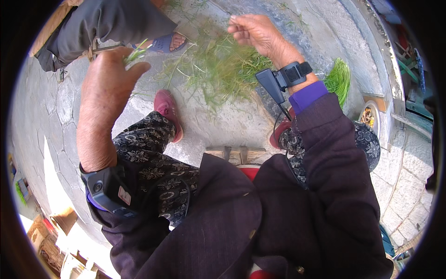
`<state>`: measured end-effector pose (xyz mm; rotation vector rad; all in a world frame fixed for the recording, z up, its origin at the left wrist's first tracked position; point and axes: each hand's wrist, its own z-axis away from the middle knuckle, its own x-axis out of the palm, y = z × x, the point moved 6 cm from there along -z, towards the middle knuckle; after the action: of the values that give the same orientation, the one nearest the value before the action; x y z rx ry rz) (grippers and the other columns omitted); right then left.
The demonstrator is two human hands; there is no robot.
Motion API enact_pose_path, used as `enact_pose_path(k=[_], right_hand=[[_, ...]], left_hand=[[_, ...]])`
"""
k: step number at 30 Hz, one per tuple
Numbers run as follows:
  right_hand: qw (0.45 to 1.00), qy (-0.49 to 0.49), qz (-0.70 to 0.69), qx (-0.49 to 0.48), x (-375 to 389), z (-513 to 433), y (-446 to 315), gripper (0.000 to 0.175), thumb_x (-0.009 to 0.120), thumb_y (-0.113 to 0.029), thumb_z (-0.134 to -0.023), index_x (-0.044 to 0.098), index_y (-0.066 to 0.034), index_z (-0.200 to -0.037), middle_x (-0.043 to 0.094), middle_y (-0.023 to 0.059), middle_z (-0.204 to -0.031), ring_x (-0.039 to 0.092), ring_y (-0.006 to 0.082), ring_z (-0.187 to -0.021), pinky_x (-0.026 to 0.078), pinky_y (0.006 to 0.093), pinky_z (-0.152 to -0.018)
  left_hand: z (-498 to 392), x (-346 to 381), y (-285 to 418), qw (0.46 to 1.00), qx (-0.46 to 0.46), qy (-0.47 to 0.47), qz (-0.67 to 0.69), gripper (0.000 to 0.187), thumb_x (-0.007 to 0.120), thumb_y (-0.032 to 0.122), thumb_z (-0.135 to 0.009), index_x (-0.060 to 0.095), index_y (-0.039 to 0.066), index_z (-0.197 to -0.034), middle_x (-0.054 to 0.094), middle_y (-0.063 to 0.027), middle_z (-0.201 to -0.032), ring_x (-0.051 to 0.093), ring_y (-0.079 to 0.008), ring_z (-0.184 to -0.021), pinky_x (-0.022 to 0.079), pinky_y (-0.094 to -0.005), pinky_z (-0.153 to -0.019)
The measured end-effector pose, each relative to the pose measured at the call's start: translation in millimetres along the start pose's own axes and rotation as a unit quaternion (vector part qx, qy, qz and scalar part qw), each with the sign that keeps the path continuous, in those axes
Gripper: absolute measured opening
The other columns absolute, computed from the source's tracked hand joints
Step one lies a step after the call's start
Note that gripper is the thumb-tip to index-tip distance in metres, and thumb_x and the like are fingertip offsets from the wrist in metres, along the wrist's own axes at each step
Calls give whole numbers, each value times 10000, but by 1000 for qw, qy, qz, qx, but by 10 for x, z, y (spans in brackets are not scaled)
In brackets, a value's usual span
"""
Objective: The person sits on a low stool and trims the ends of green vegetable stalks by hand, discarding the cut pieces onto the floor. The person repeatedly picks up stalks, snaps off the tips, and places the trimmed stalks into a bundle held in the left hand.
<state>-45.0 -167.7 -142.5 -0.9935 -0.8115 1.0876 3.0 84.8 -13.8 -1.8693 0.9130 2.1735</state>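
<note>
My left hand point(109, 78) is raised at the left, with a small bunch of green stalks point(137, 54) between its thumb and fingers. Up and to the right, my right hand point(253, 33) hangs over a loose heap of thin green stalks point(223, 69) on the stone ground. Its fingers are curled; whether they pinch anything is too unclear to tell. Part of the heap is blurred. A neater bundle of green stalks point(338, 82) lies to the right of my right wrist. Both wrists carry strapped devices.
Another person's leg in dark trousers point(115, 24) and a foot in a blue sandal point(169, 42) are at the upper left. A round container point(369, 117) with yellowish bits stands at the right. Cardboard point(64, 219) and clutter lie at the lower left.
</note>
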Motion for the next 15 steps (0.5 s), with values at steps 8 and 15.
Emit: enact_pose_path(k=[8,15], right_hand=[[918,45,350,180,-481,-220,1849,190,515,-203,-724,635,-57,-719,626,104,-679,605,214,-608,485,322,-652],[826,-52,561,-15,76,-206,2306,132,509,-169,-742,601,-84,-783,591,165,-811,567,358,-767,463,425,-673]], left_hand=[[134,-253,-79,973,-40,151,171,156,636,176,-802,645,30,-857,591,0,-694,483,-28,-646,382,-171,-593],[143,-197,-31,988,-35,146,32,179,588,155,-827,645,81,-979,640,-54,-963,577,-112,-940,435,-263,-851]])
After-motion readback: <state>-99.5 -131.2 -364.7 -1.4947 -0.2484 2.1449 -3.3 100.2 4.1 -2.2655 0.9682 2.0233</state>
